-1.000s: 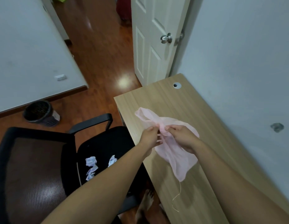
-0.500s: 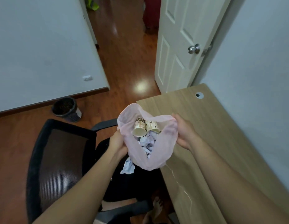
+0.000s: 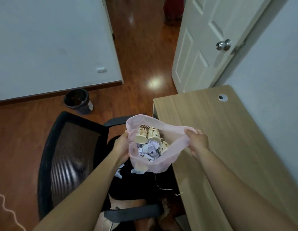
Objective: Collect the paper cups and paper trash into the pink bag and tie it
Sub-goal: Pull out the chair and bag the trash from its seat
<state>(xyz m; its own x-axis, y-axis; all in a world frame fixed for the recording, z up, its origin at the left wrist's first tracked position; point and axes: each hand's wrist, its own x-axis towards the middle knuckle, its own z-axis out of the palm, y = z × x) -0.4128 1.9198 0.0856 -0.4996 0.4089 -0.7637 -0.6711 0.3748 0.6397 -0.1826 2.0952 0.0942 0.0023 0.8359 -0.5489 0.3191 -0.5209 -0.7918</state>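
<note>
Paper scraps [image 3: 119, 172] lie on the black chair [image 3: 74, 155] seat, just under the bag, so I'd say collection isn't finished. Left hand [image 3: 121, 145] grips the pink bag [image 3: 163, 164] at its left rim and right hand [image 3: 197, 141] pinches the right rim. Hands are apart, mouth stretched wide open. Bag hangs in the air over the seat, beside the table [image 3: 236, 147] edge, not resting on it. Inside: spotted cups [image 3: 147, 135] on their sides, on top of crumpled paper [image 3: 150, 150]. Thin thread [image 3: 159, 185] dangles below the bag.

Step in hand: loading, near the end. Next move, likely: free one hand, hold the mouth open with the other, pick up the seat scraps and drop them in. Then gather both rims and knot. Risk: film looks thin and the cups sit high near the rim, so they could tip out while bunching.

Farther back: bin [image 3: 77, 100] on the floor, door [image 3: 203, 47] ajar.
</note>
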